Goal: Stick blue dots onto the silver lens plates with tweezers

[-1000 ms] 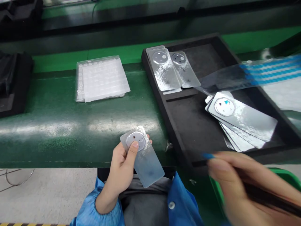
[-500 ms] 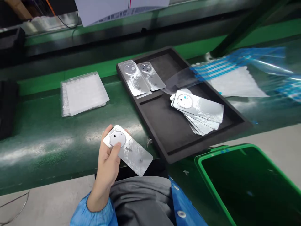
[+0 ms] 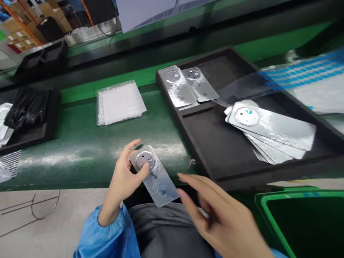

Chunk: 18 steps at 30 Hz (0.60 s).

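Observation:
My left hand (image 3: 126,175) grips a silvery phone back cover (image 3: 161,182) near its round camera plate, thumb on the front and fingers behind. The cover slants down to the right, above the bench's front edge. My right hand (image 3: 220,211), slightly blurred, is open beside the cover's lower right corner, fingers apart; whether a fingertip touches it I cannot tell. In the black tray (image 3: 193,157) to the right lies a fanned stack of similar covers (image 3: 279,125). More covers (image 3: 180,89) rest in the tray's far left section.
A clear packet with a white sheet (image 3: 120,102) lies on the green bench (image 3: 80,143). Clear film with blue stripes (image 3: 309,79) drapes over the tray's right side. A green-rimmed bin (image 3: 271,218) stands at the lower right. Another black tray (image 3: 51,118) with dark bags is on the left.
My right hand has come into view from the lower right, near the cover. The left hand has tilted the cover more steeply. The view has shifted left.

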Each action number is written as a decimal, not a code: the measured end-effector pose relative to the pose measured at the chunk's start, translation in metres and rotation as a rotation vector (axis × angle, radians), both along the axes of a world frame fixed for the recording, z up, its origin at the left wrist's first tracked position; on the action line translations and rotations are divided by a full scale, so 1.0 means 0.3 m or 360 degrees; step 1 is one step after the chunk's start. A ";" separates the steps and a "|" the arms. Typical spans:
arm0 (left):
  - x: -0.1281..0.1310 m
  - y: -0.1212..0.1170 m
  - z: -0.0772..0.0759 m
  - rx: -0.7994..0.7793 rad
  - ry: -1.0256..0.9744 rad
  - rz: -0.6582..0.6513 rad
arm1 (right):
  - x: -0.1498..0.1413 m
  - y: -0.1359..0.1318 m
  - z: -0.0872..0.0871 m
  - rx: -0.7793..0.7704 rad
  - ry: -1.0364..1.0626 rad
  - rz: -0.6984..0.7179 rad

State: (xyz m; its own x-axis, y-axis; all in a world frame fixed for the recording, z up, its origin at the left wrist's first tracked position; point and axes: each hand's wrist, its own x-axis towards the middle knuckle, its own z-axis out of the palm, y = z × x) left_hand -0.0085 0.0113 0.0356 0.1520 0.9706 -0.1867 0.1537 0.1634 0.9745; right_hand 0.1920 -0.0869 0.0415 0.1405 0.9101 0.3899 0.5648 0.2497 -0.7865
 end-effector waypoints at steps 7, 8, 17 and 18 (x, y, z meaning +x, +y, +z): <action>-0.059 -0.013 -0.015 0.0018 -0.0062 0.0503 | -0.061 0.131 -0.017 -0.0340 0.0665 0.0202; -0.050 -0.036 -0.025 0.0059 -0.0067 0.0602 | -0.057 0.131 -0.023 -0.0386 0.0754 0.0196; -0.028 -0.099 -0.037 0.0533 0.1311 0.0308 | -0.113 0.200 -0.070 -0.0538 0.1070 0.0266; -0.042 -0.095 -0.038 0.0581 0.1411 0.0267 | -0.114 0.204 -0.069 -0.0569 0.1041 0.0254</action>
